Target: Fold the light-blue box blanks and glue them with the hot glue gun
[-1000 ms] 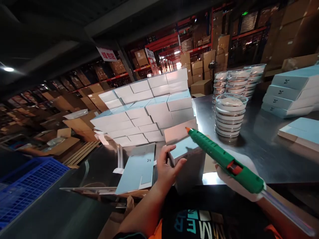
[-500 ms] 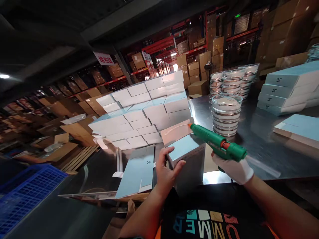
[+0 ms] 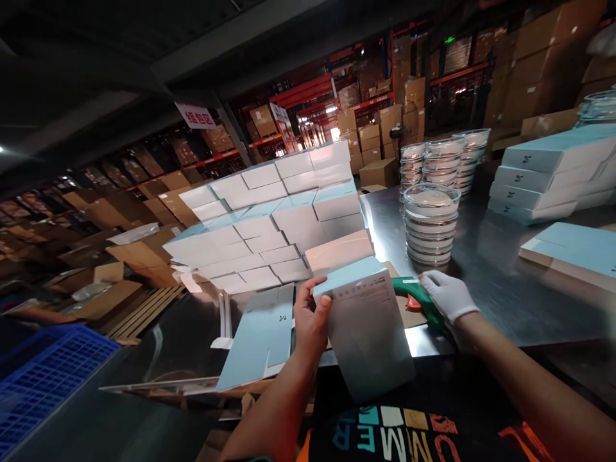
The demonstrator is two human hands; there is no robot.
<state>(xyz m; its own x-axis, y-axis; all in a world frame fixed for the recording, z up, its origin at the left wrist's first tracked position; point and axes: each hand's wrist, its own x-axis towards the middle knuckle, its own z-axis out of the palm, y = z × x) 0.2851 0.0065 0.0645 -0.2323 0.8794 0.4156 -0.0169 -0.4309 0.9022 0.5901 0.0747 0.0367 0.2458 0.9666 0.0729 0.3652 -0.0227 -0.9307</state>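
My left hand grips the left edge of a light blue carton, thumb on the near face and fingers behind. The carton is tilted, and its tan-pink inner flap stands up at the far side. Small print shows near the top of its near face. To the right, my right hand in a white glove has its fingers closed at the rear of a green hot glue gun with a red trigger. The gun lies low by the table; the carton hides its nozzle.
Stacked white-and-blue boxes form a wall behind the carton. A flat blue carton lies at left. Round clear-lidded containers stand in stacks on the metal table. More blue boxes are at right, and a blue crate at lower left.
The glue gun has come down and away from the flap, its nozzle now behind the carton. The carton has tipped, showing more of its near face. My left hand still holds it.
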